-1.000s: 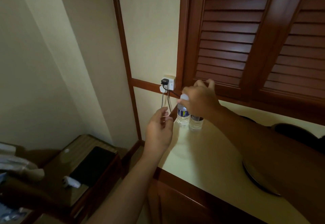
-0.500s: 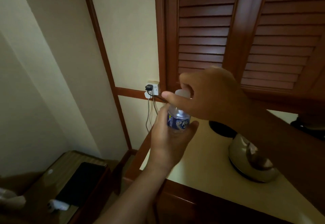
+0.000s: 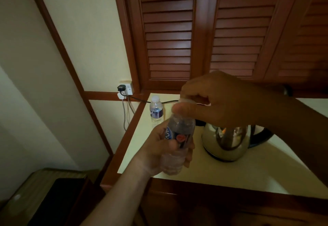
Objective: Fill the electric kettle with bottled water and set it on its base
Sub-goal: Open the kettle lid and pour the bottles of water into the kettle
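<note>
While the left hand (image 3: 159, 147) wraps its fingers (image 3: 189, 156) tightly round the body of one water bottle (image 3: 179, 137), held tilted above the table (image 3: 204, 174), the right hand (image 3: 218, 99) pinches that bottle's white cap (image 3: 184, 100) between thumb and curled fingers. Two bottles show in all: the second bottle (image 3: 156, 110) stands capped near the wall socket (image 3: 126, 88). One steel electric kettle (image 3: 229, 140) sits on the table just right of the held bottle.
</note>
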`<state>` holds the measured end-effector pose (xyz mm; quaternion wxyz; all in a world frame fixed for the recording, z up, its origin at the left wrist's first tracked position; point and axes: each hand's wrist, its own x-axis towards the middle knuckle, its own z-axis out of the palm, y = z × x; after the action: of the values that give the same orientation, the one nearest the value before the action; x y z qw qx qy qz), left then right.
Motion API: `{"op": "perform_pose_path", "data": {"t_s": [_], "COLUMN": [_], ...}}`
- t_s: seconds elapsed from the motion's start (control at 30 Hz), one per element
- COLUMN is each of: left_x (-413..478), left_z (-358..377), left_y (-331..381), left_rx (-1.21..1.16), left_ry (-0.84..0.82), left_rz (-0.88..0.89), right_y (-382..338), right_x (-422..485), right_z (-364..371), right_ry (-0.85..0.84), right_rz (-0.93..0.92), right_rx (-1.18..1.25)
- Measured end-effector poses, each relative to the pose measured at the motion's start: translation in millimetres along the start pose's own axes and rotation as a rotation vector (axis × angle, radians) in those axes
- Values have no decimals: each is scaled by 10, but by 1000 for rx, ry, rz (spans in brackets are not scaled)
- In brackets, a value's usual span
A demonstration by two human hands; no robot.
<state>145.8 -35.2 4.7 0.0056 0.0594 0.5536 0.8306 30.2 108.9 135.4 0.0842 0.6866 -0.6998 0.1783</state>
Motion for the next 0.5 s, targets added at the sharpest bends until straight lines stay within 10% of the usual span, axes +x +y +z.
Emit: {"op": "perform_pose_path", "data": {"t_s": [0.2, 0.5], "left_x": [100, 207], "left_z": [108, 468], "left_y": [-295, -758], "left_rx": [115, 299], "left_ry": [54, 258], "left_rz": [88, 145], "right_y": [40, 58], "right_x": [-512, -1593], "right_z": [-129, 584], "right_ry": [-44, 499], "right_rz": [87, 583], "right_rx": [92, 251]}}
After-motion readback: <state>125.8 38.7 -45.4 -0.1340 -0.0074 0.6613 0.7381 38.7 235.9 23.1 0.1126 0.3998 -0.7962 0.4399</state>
